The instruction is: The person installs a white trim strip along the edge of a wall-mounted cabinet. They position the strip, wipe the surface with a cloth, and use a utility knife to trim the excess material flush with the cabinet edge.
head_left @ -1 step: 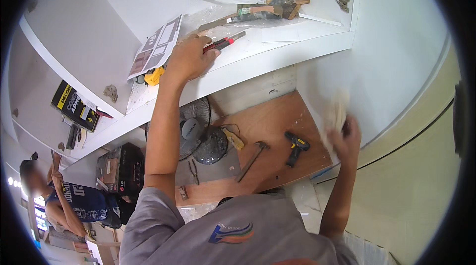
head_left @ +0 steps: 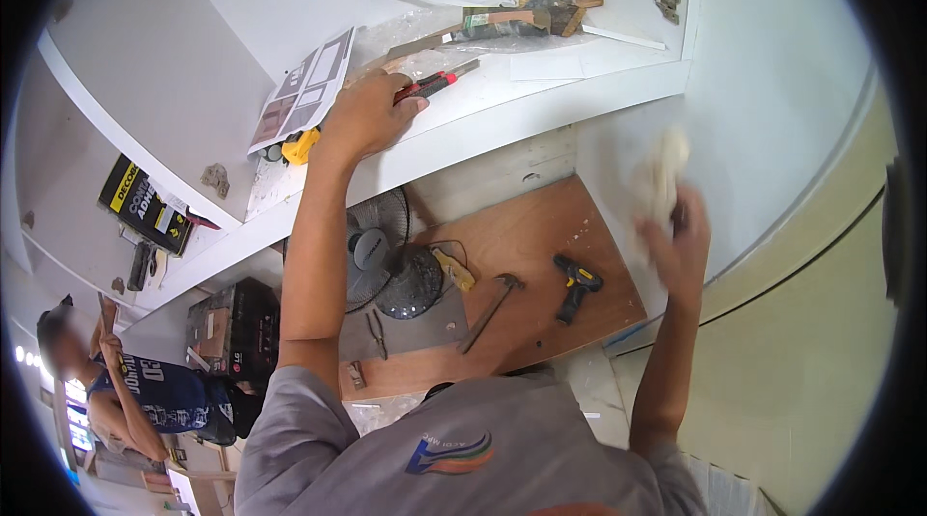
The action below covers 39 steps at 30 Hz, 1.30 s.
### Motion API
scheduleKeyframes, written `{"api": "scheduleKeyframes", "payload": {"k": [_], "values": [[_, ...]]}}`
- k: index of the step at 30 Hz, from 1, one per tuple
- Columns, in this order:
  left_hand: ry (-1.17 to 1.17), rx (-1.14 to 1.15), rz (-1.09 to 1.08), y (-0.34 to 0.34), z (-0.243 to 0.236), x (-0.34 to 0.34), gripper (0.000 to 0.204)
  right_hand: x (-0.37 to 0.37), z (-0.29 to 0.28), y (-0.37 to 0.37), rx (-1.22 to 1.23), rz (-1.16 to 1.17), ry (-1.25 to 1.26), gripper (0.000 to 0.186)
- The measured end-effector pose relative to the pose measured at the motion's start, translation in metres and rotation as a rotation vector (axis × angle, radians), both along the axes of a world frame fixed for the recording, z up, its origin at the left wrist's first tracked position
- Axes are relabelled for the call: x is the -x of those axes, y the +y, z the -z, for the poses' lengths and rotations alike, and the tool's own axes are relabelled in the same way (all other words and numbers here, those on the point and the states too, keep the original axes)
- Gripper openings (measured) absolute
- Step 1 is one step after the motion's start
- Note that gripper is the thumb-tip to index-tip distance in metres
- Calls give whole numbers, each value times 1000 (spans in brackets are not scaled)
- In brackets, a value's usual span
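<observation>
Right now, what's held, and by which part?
Right hand: a blurred pale wad, by its lower end. Whether the left hand holds the red cutter is unclear.

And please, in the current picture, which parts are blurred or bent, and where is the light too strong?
Head view: the right hand and the pale item it holds are smeared, probably by motion; head view: the white shelf bows along its front edge, fisheye-like, and the corners go black; head view: the small lights at far left are blown out.

a hammer (head_left: 491,315) between pliers (head_left: 378,336) and a black-and-yellow drill (head_left: 577,287), a dark box (head_left: 253,328) near a fan (head_left: 371,250)
</observation>
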State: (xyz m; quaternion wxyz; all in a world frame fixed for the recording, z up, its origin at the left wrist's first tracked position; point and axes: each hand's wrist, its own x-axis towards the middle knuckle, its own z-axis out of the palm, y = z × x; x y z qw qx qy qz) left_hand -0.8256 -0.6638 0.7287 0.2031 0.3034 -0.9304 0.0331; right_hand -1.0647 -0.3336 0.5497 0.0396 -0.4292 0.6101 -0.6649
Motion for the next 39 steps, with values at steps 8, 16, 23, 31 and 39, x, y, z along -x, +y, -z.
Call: {"api": "scheduleKeyframes", "payload": {"k": [8,16,23,31,39], "values": [[142,118,121,-27,4,-41,38,39,-167,-232,-154,365,791,35],[951,-305,115,83,64,-10,30,-57,-93,-141,340,-160,-46,51],[780,-331,649,168,162,131,24,-37,-24,-100,432,52,-498,42],[487,63,793,117,110,111,23,106,-7,-91,158,659,-24,38],[667,311,529,50,36,51,12,146,2,-112,92,731,194,42]]}}
